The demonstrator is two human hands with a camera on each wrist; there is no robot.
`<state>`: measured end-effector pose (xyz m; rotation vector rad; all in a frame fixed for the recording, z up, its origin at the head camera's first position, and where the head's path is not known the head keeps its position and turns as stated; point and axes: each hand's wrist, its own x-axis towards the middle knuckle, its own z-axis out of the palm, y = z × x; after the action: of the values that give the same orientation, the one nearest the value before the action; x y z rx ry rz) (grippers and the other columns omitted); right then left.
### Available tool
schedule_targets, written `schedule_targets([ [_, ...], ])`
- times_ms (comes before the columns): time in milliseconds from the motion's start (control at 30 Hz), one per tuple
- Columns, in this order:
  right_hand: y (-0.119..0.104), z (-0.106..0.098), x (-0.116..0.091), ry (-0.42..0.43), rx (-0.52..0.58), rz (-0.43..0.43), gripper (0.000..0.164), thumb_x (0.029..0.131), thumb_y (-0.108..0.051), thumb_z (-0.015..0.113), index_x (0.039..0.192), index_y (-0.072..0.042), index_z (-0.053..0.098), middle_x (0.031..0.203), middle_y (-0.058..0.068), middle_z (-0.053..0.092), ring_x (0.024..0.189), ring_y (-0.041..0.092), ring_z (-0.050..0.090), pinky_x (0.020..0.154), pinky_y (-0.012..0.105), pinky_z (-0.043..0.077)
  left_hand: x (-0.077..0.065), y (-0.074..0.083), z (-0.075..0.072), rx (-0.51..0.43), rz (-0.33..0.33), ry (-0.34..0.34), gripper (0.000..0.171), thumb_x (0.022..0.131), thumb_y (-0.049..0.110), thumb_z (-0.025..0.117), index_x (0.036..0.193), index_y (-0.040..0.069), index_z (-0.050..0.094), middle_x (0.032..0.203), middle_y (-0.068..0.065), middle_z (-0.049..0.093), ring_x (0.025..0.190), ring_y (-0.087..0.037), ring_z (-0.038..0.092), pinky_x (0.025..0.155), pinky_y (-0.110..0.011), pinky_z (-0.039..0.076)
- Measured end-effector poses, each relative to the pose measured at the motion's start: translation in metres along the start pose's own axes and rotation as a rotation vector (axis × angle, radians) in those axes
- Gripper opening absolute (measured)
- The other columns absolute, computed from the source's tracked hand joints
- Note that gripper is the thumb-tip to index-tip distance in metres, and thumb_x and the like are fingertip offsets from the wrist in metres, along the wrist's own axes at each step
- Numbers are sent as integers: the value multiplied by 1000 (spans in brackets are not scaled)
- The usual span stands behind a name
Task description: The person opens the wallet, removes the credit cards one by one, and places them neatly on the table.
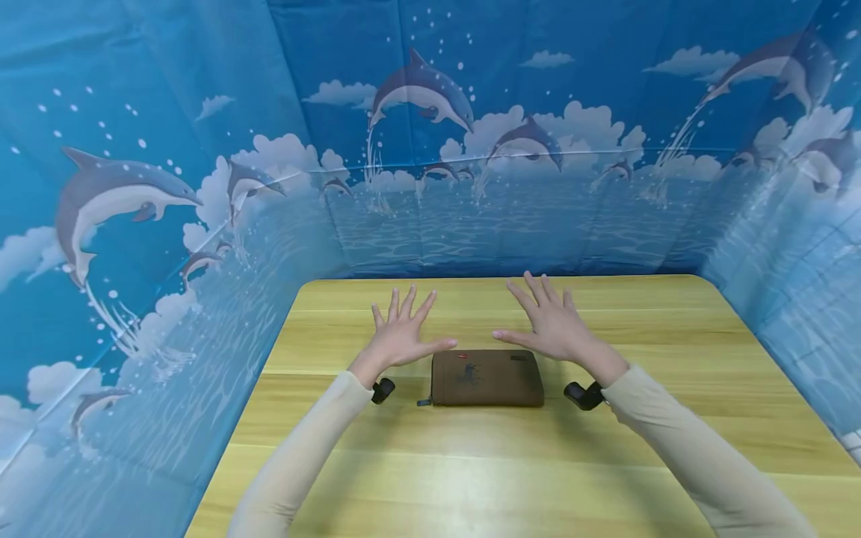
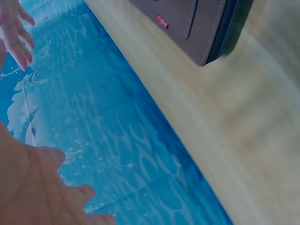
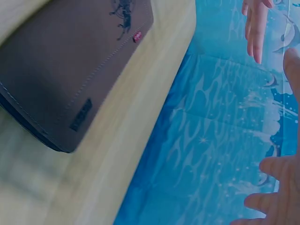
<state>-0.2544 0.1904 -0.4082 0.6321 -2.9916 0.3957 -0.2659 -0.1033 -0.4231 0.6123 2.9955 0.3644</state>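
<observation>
A brown zip wallet [image 1: 487, 379] lies flat on the wooden table, its zipper pull at the near left corner. It bears a small red tag, a dark printed figure and a dark patch, all visible in the right wrist view on the wallet [image 3: 70, 70]. My left hand [image 1: 398, 338] hovers by the wallet's far left corner, fingers spread and straight, holding nothing. Above the far right corner my right hand [image 1: 554, 329] is likewise spread, with nothing in it. In the left wrist view, part of the left palm [image 2: 28, 183] shows at the lower left.
The pale wooden table [image 1: 471, 471] extends around the wallet on every side. A blue curtain [image 1: 430, 224] printed with dolphins and clouds hangs behind the table and along its left and right sides. Black wrist cameras [image 1: 584, 396] sit under both wrists.
</observation>
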Motion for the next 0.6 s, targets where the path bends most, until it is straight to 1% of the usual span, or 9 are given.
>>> schedule_targets([
  [67,1,3,-1,17,25,1,100,80,-77,45,154,-16,15,156,19,5,139,43,5,100,71,7,0,-2,4,-20,-12,8,99,74,88,31,151,37,-4,156,-3,-11,136,-33,-20,100,-69,-8],
  [200,3,9,-4,37,66,16,101,82,-75,46,153,-9,19,154,21,12,138,42,14,100,69,15,-3,-7,12,-92,-38,15,101,74,87,33,152,34,-2,157,-3,-7,139,-32,-15,103,-67,-2],
  [300,6,15,-7,48,98,40,102,82,-73,47,152,-4,19,152,24,17,135,44,20,99,69,19,-4,-11,19,-123,-55,23,104,74,87,34,153,29,1,158,-6,1,141,-33,-5,106,-64,4],
  [433,10,24,-9,62,135,82,103,82,-74,48,149,0,24,146,28,29,128,48,31,95,67,28,-4,-14,30,-172,-89,27,110,72,88,36,154,20,10,156,-11,17,140,-36,14,109,-56,13],
  [500,11,29,-10,61,164,107,104,81,-75,48,147,2,28,142,30,34,125,48,35,93,66,32,-4,-15,35,-211,-109,31,111,72,87,39,154,15,17,152,-14,26,137,-36,23,108,-53,20],
  [600,15,36,-11,46,212,151,104,80,-76,48,145,3,31,138,31,37,122,48,38,92,63,36,-4,-17,42,-265,-134,31,108,73,84,45,151,12,27,147,-18,34,133,-37,30,104,-53,29],
])
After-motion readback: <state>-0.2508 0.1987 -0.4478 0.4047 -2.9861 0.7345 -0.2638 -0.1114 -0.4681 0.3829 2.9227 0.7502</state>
